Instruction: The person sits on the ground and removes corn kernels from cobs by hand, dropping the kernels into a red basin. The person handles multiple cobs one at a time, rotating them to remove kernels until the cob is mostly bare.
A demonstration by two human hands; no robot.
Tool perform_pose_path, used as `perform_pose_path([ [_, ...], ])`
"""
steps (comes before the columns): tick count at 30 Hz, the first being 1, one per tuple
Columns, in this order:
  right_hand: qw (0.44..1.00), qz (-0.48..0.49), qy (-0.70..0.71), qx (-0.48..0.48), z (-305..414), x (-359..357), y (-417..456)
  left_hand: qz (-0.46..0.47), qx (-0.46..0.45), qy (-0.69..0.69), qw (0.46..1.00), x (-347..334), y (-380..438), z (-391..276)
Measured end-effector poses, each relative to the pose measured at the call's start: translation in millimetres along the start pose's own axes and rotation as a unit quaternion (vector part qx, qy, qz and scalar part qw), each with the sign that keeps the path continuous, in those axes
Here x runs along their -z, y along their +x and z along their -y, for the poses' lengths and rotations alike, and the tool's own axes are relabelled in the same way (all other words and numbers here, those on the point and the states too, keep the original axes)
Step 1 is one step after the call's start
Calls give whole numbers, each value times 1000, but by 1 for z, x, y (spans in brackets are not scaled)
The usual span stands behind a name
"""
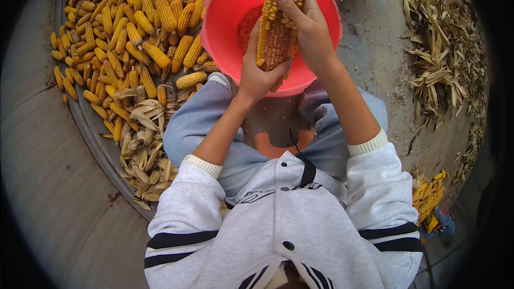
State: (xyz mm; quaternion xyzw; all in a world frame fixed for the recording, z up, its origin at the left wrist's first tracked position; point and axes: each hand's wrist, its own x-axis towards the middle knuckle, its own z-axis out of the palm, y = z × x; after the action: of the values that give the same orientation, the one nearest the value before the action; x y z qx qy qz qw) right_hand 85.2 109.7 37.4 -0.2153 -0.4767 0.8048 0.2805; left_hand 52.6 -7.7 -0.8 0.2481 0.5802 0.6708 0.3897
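Note:
A partly shelled ear of corn (pixel 277 38) is held over a red plastic basin (pixel 219 28) between my two hands. My left hand (pixel 261 66) grips its lower end, the thumb lying across the bare cob. Around the upper part my right hand (pixel 309 28) is closed, with its thumb pressed against the kernels. Kernels are gone from a wide strip of the lower cob, while rows stay along its sides. The tip of the ear is dark and looks rotten or mouldy. Reddish loose material (pixel 249 24) shows at the bottom of the basin, partly hidden by the ear and my hands.
Dried yellow corn ears (pixel 132 36) form a large heap on the left, with loose husks (pixel 146 148) at its near end. More dry husks (pixel 437 60) lie on the right. An orange stool (pixel 273 144) shows between my legs. Further yellow corn (pixel 429 194) lies at the lower right.

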Motion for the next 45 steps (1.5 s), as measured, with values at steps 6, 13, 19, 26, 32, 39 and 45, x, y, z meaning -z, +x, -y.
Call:
perform_pose_path([
  [6, 999, -18, -48, 2, 3, -2, -2, 11, 25, 5, 1000, -1, -3, -2],
  [13, 1000, 1, 10, -28, 6, -1, -3, -11, 36, -28, 999, -2, -1, -5],
  [19, 999, -16, -48, 2, 2, -4, -3, 0, 45, -14, 999, -1, -1, -2],
  [26, 998, -12, -56, 6, 1, -5, -4, -3, 35, -12, 999, -1, -2, 0],
  [32, 1000, -1, -25, -13, 3, -5, -4, -18, 25, -24, 999, -2, -1, -1],
  [39, 996, 39, 55, -54, 7, 3, 0, -30, 55, -56, 996, -3, 0, -11],
  [45, 996, 64, 42, -39, 3, 6, 3, 8, 53, -60, 997, 6, 1, -4],
])
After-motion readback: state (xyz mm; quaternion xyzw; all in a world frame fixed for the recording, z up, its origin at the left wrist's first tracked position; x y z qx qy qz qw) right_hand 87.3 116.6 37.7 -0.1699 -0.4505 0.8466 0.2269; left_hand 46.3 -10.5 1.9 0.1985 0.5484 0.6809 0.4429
